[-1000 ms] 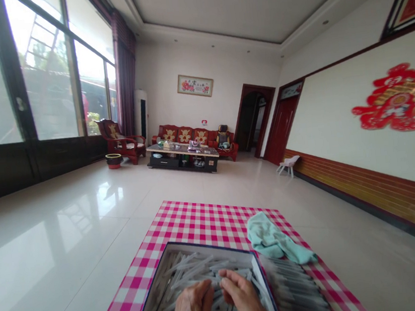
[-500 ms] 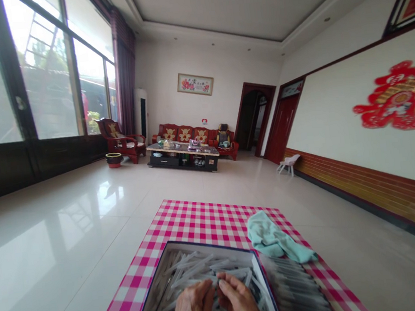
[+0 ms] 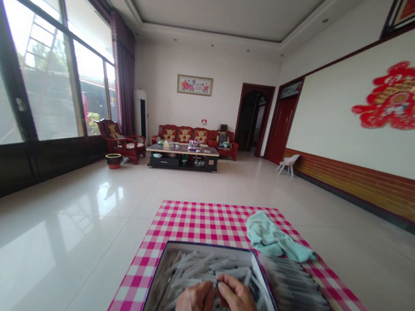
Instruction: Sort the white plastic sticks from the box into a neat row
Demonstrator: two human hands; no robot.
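Observation:
Both hands are held together over a shallow box (image 3: 259,274) with a dark blue rim. Inside lie many translucent, whitish plastic tubes (image 3: 192,267), heaped at all angles. My left hand (image 3: 194,304) is closed, its thumb and fingertips pinched near the middle of the box. Just beside it, my right hand (image 3: 239,299) pinches a small dark piece (image 3: 216,283), too small to name. The fingertips of the two hands nearly meet there. Whatever my left fingers hold is hidden. Right of the box lies a row of dark-tipped, clear slender tubes (image 3: 297,287), blurred.
A pink-and-white checked tablecloth (image 3: 195,216) covers the table under the box. A crumpled mint-green cloth (image 3: 273,238) lies beyond the row of tubes. Farther off stand a low coffee table (image 3: 181,153), a red wooden sofa (image 3: 178,131) and a small white chair (image 3: 289,163).
Both hands stay almost in place over the box. My right hand's fingertips have shifted slightly, and the small dark piece shows a little more plainly.

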